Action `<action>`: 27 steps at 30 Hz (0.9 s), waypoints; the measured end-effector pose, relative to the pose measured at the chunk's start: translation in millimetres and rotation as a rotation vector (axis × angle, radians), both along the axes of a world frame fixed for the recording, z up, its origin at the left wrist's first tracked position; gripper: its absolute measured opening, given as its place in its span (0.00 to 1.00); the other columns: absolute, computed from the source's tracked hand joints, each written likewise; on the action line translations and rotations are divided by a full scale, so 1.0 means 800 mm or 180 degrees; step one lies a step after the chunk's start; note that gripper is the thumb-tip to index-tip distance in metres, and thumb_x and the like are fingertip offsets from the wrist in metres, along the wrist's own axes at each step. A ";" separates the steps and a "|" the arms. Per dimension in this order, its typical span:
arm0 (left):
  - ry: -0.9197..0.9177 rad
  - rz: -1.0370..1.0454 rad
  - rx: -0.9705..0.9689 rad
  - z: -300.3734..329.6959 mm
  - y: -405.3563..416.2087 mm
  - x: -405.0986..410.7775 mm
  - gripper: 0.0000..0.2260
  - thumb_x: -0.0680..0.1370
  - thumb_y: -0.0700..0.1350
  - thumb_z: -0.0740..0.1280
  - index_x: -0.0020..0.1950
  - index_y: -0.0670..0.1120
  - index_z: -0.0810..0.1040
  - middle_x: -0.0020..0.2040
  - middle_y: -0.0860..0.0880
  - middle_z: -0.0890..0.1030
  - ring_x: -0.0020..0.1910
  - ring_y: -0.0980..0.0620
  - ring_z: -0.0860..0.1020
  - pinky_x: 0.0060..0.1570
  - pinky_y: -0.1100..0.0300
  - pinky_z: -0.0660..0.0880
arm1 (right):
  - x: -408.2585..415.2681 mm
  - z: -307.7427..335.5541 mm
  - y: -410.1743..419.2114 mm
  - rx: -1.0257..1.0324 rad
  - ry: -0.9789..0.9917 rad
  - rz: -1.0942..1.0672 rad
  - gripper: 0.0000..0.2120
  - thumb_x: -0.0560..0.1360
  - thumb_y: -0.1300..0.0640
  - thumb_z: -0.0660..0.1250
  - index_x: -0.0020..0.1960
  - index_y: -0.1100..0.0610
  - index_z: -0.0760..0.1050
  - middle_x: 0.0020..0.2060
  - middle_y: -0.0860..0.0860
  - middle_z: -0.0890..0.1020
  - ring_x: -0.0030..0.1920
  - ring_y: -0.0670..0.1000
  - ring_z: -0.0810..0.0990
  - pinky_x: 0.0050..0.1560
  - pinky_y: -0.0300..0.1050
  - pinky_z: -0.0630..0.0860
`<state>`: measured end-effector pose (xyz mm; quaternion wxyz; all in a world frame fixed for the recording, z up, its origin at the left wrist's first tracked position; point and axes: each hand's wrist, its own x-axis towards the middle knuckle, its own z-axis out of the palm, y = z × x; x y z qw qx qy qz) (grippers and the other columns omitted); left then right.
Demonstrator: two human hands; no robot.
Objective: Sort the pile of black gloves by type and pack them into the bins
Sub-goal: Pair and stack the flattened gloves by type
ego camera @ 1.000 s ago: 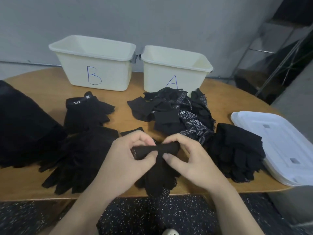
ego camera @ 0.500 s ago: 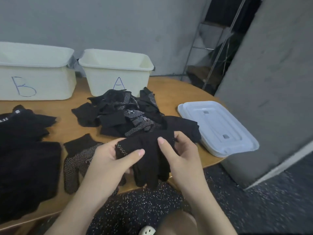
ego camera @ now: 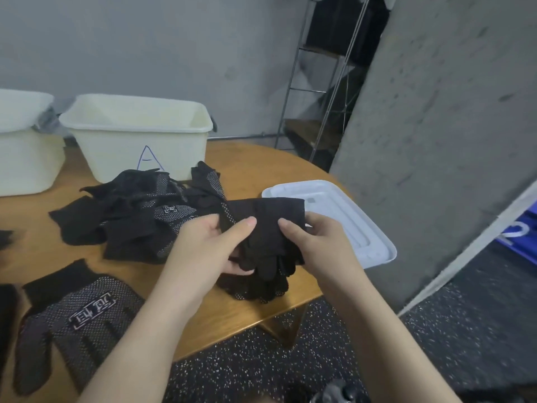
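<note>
The glove bundle (ego camera: 263, 228) is hanging between both hands above the table's near edge (ego camera: 241, 318), cuff edge running left-right, fingers drooping toward me. I am seeing my left hand (ego camera: 209, 251) and right hand (ego camera: 316, 242) pinching its upper corners with thumbs on top. Bin A (ego camera: 139, 132) is lying ahead-left, nearer my left hand.

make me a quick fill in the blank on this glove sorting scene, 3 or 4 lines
1. Both hands, the left hand and the right hand, hold a black ____ between them.
2. The bin nearest the glove pile is marked with the letter ____.
3. The white lid lies on the wooden ____.
4. The dotted glove near the table edge lies ____ of the left hand.

Missing words: glove; A; table; left
</note>
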<state>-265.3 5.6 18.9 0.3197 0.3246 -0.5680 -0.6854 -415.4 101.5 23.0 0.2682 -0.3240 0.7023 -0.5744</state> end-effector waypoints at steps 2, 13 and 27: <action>-0.0057 0.0050 0.0023 -0.003 -0.006 -0.007 0.06 0.79 0.43 0.72 0.53 0.42 0.85 0.44 0.44 0.88 0.40 0.45 0.86 0.34 0.56 0.82 | -0.007 -0.003 -0.008 0.0037 0.0021 -0.0057 0.07 0.81 0.55 0.70 0.55 0.55 0.84 0.44 0.50 0.88 0.43 0.48 0.87 0.38 0.42 0.81; -0.0507 0.0260 -0.0109 -0.029 -0.034 -0.028 0.08 0.78 0.43 0.74 0.47 0.38 0.85 0.41 0.42 0.87 0.31 0.49 0.81 0.30 0.54 0.82 | -0.026 -0.023 -0.033 0.0235 0.0593 -0.0301 0.07 0.80 0.51 0.69 0.49 0.52 0.84 0.39 0.46 0.87 0.39 0.44 0.86 0.39 0.42 0.83; -0.0668 0.0842 -0.0066 -0.037 -0.037 -0.021 0.06 0.77 0.42 0.75 0.43 0.45 0.80 0.29 0.48 0.83 0.25 0.52 0.78 0.28 0.53 0.81 | -0.015 -0.031 -0.028 0.1050 0.2207 -0.0626 0.22 0.79 0.40 0.64 0.34 0.54 0.66 0.26 0.46 0.71 0.31 0.49 0.72 0.31 0.46 0.65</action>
